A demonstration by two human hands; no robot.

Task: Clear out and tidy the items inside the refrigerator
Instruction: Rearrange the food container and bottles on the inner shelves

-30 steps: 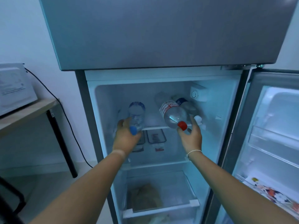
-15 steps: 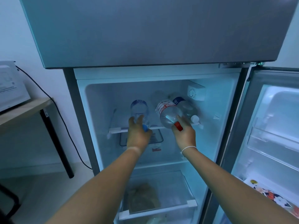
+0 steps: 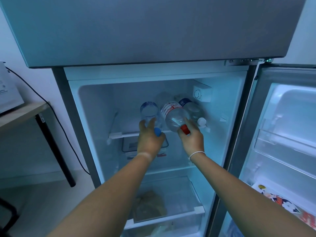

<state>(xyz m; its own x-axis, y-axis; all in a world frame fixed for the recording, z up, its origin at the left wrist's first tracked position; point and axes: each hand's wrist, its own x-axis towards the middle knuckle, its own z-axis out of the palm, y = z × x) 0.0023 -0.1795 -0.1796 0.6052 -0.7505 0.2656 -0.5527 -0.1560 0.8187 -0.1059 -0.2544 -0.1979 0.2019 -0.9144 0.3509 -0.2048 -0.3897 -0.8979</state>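
Both hands gripping bottles on the top shelf of the open refrigerator (image 3: 227, 103)

The refrigerator is standing with its lower door (image 3: 282, 134) swung open at the right; on the top shelf (image 3: 119, 134) three clear bottles are lying side by side, caps outward. The left hand (image 3: 149, 141) is curling its fingers around the blue-capped bottle (image 3: 150, 113), the right hand (image 3: 192, 137) is gripping the red-capped bottle (image 3: 174, 115), and the white-capped bottle (image 3: 195, 112) is lying just beside it
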